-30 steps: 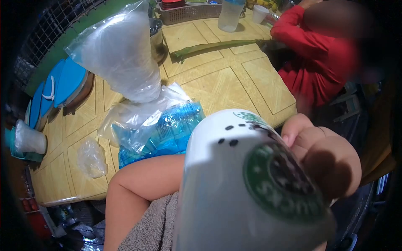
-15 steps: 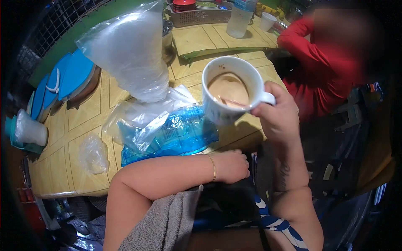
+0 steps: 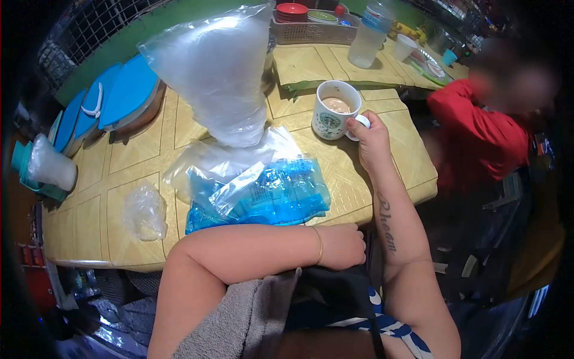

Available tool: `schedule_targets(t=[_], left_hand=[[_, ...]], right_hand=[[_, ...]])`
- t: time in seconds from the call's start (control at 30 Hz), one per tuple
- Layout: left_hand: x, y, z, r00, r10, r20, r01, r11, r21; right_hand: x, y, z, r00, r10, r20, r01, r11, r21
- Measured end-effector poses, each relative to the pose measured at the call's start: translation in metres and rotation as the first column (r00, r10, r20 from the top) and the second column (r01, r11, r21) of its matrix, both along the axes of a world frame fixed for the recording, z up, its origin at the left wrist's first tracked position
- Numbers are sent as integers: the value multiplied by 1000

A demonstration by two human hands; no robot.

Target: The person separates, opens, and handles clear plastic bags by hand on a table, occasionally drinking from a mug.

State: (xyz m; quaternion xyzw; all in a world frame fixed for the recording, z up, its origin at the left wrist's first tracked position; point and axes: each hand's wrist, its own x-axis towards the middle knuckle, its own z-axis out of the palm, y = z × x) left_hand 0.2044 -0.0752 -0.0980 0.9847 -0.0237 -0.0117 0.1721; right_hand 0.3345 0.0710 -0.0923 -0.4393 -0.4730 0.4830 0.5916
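A white mug with a green logo stands upright at the table's right part, with a light brown drink inside. My right hand grips its handle, fingers wrapped round it. My left hand rests near the table's front edge, its fingers curled; whether anything is in them is hidden. Left of it lies a blue plastic package. Clear plastic spreads over and behind the package, and a large clear bag of white contents stands behind that.
Blue-lidded containers, a teal container and a crumpled clear bag are on the left of the table. Behind are a basket and a water bottle. A person in red sits at the right.
My right hand has lowered the mug from close to the camera, away from me, down to the table. The view has shifted slightly, and my left hand has come into view.
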Motion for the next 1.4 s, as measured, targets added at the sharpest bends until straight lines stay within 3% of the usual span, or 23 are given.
schedule_targets(t=[0.1, 0.13, 0.2, 0.23, 0.33, 0.47, 0.73, 0.97, 1.13, 1.4], left_hand=[[0, -1, 1, 1000, 3, -9, -3, 1000, -17], [0, 0, 4, 1000, -1, -19, 1, 1000, -20], [-3, -1, 14, 999, 12, 30, -10, 999, -42], [-4, -3, 22, 999, 15, 52, -12, 999, -51], [-8, -3, 50, 986, 9, 165, 3, 997, -71], [-21, -5, 92, 956, 65, 285, -46, 996, -76], [-78, 5, 128, 897, 188, 401, -184, 982, -49], [-112, 13, 120, 638, 347, 688, -367, 922, -125], [-127, 22, 125, 539, 403, 739, -451, 880, -151], [-132, 28, 121, 456, 427, 781, -532, 834, -145]], right_hand=[[4, -3, 1, 905, -163, 392, 153, 987, 57], [4, -4, 0, 862, -268, 431, 203, 960, 191], [8, -7, -4, 747, -488, 451, 274, 844, 461], [11, -9, -5, 778, -488, 395, 287, 836, 467], [9, -18, -2, 688, -642, 337, 367, 709, 602], [5, -26, 23, 595, -627, 502, 133, 693, 708], [-11, -23, 37, 437, -458, 774, -38, 851, 525], [-12, -17, 39, 566, -375, 734, -46, 875, 482], [-14, -13, 34, 678, -352, 646, 3, 879, 476], [-14, -3, 30, 660, -503, 558, 130, 808, 575]])
